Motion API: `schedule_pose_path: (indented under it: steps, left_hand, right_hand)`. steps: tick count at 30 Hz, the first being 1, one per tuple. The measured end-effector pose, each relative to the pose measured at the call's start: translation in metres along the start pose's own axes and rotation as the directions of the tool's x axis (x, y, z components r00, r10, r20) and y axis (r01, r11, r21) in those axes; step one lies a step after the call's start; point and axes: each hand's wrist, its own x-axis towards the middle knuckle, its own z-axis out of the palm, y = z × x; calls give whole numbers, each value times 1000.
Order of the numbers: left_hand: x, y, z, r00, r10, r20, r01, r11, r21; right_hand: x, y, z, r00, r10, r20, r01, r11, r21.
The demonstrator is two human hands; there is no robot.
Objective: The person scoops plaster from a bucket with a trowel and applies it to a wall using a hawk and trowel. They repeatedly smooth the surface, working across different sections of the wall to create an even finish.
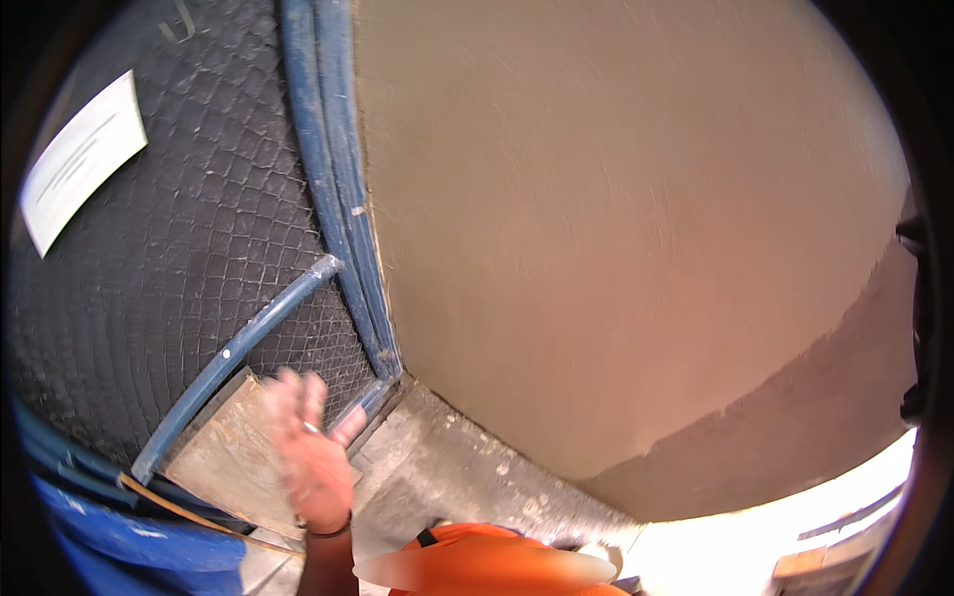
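My left hand [316,467] is raised at the lower middle-left, its fingers apart and slightly blurred by motion. Nothing shows in it. A ring sits on one finger and a dark band circles the wrist. Behind the hand, a flat wooden board [224,452] leans by a gate of blue metal tubes [263,323] with wire mesh [238,169] over black sheeting. The hand overlaps the board in the picture; whether it touches it I cannot tell. My right hand is out of the picture.
A smooth brown plastered wall [616,228] fills the right, with a darker band along its base. Concrete floor [447,452] runs below it. A white sheet [84,164] hangs on the mesh. A blue object [149,541] stands at lower left, with a thin tan strip [199,517] beside it.
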Motion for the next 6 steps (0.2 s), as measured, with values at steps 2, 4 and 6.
schedule_pose_path:
  steps: [2,4,6]
  left_hand:
    - [46,77,76,929,342,143,-327,938,-117]
    - [68,125,134,737,579,348,-470,810,-352]
    - [78,145,170,604,693,394,-410,694,-592]
  right_hand:
    - [-19,17,4,996,55,-73,-40,980,193]
    - [-32,15,2,985,64,-160,-4,938,345]
    - [-37,-5,-8,975,81,-205,-5,938,346]
